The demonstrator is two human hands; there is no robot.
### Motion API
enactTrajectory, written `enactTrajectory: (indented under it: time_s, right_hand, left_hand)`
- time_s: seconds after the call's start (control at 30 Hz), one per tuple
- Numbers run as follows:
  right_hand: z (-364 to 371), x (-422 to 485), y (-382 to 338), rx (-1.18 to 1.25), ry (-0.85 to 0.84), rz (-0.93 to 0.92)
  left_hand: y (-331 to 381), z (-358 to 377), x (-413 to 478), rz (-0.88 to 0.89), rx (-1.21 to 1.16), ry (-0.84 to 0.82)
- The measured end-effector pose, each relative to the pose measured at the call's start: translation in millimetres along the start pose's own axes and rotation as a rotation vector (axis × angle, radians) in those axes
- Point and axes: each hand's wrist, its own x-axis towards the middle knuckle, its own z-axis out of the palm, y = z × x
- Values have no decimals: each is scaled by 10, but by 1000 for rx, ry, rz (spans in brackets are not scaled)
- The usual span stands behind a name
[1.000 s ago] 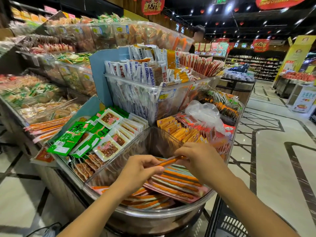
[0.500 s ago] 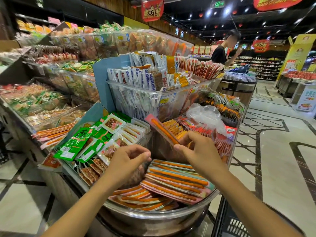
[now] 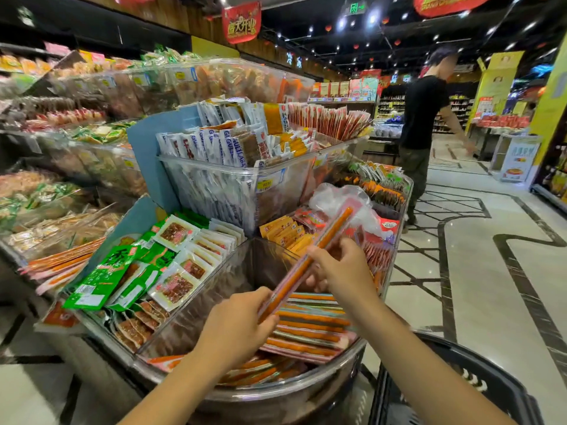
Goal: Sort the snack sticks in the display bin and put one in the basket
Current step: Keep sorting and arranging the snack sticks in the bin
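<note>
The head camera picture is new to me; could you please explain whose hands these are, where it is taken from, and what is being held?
There is no machine here. A person wears one wide-angle camera on the head, looking forward and down, so the two bare arms are their own. They stand at a shop display. The clear display bin in front holds stacked packets of orange sticks. Both hands hold one snack stick slantwise above the bin: the left hand pinches its lower end and the right hand grips its middle. A black basket sits at the lower right. Another shopper stands in the aisle behind.
</note>
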Motion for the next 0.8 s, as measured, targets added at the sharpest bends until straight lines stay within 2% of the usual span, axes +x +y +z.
enactTrajectory:
  time_s: [0.13,0.27,0.43,0.57,0.67,0.8]
  right_hand:
    - [-157,81,124,-51,105,-9]
    - [-224,35,381,-354,151,-161]
    - [-276,-132,532,-526,192,-218]
    - [-231,-158,628,-649,125,-255]
    - [-185,-109,708,-795,143,-350]
    - [-157,-63,788,-989,202,-389]
  left_hand:
    - [-122,-2,57,43,182,-71]
    - [-199,78,188,37,306,-114]
    - [-307,200,407,9,454,-85]
    - [-303,292,626,-19,480,-60]
    - [-319,421,711,-36,495,-23]
    - [-359,550,781,-18,508,18]
